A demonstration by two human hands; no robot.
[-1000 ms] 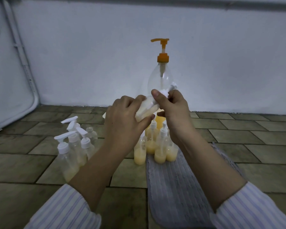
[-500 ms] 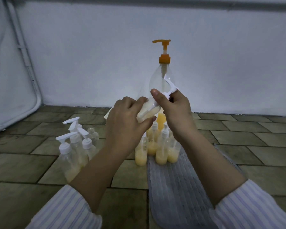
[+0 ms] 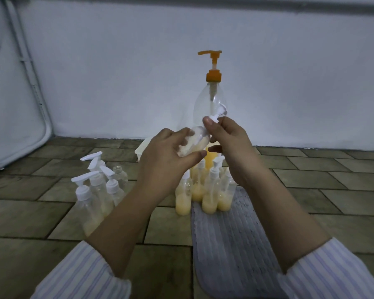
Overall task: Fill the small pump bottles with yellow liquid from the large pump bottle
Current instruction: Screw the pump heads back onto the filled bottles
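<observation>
My left hand (image 3: 167,160) grips a small clear bottle (image 3: 195,141) tilted on its side, with pale yellow liquid in it. My right hand (image 3: 229,145) pinches that bottle's white pump cap (image 3: 218,114) at its neck. Behind them stands the large clear pump bottle (image 3: 209,100) with an orange pump, yellow liquid low in it. Below my hands, several small filled bottles (image 3: 205,190) stand together. To the left is a cluster of small pump bottles (image 3: 97,190) with only a little liquid.
A grey ribbed mat (image 3: 231,244) lies on the tiled floor (image 3: 30,212) under my right forearm. A white tray edge (image 3: 141,151) shows behind my left hand. A pale wall (image 3: 117,72) closes the back, a white curved frame (image 3: 20,83) stands at left.
The white pump cap has turned in my right hand's fingers, its nozzle now pointing up and right. My left hand keeps hold of the bottle; the view has shifted slightly.
</observation>
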